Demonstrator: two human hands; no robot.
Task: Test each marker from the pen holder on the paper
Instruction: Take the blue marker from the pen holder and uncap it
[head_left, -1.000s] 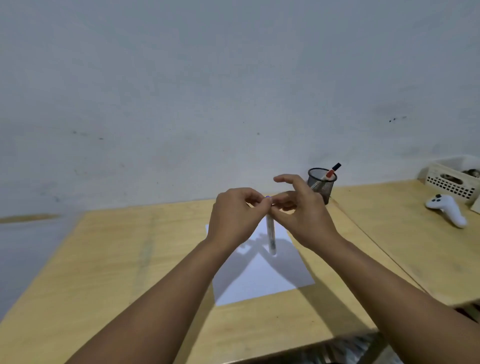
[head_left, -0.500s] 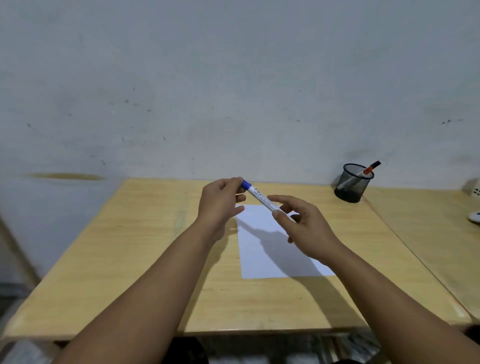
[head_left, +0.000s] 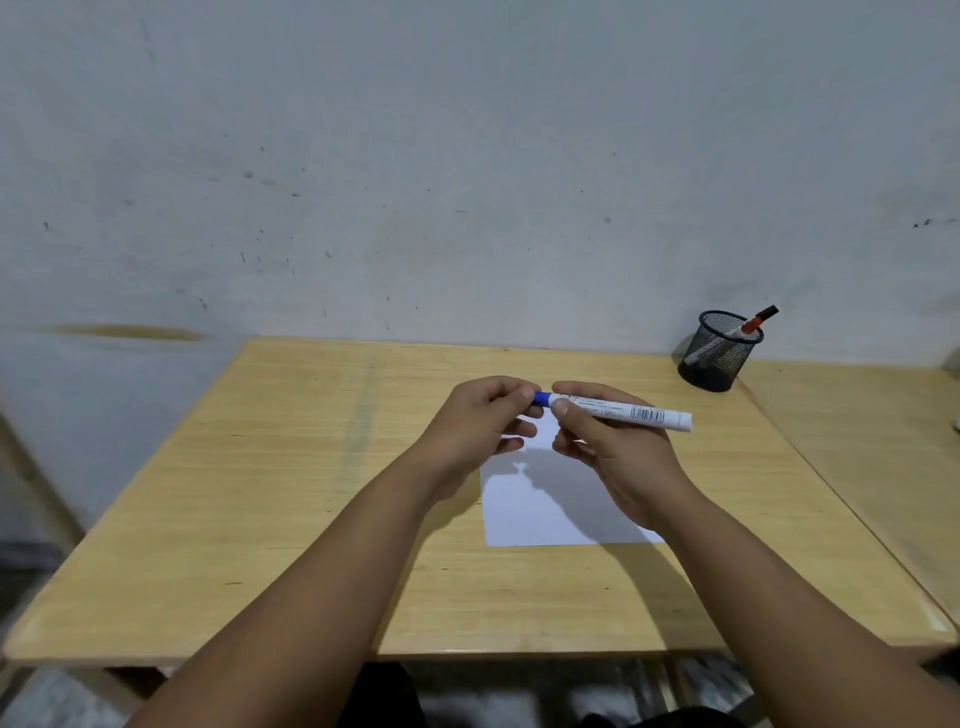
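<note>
Holding a white marker (head_left: 621, 410) level above the tabletop (head_left: 260, 493), both hands meet near the middle of the scene. The right hand (head_left: 613, 457) is clamped on the white barrel, thumb and forefinger pinching it close to the blue end, while the rest of the barrel with its barcode label juts out to the right past the knuckles. The left hand (head_left: 478, 431) is closed on the blue cap (head_left: 543, 398) at the marker's left end, fingertips curled around it; only a short strip of blue shows between the two hands. Whether the cap is seated or partly pulled off cannot be told.

Beneath the hands a sheet of white paper (head_left: 540, 509) lies flat on the wooden tabletop, its near edge well short of the tabletop's near edge, and the hands' shadow falls across it. No marks are visible on the part of the sheet that shows.

At the far right corner of the tabletop, close to the wall (head_left: 467, 156), stands a black mesh pen holder (head_left: 719, 351). One more marker (head_left: 748, 327) leans inside it, its red and black end poking above the rim toward the right. A second wooden surface (head_left: 857, 431) adjoins on the right.
</note>
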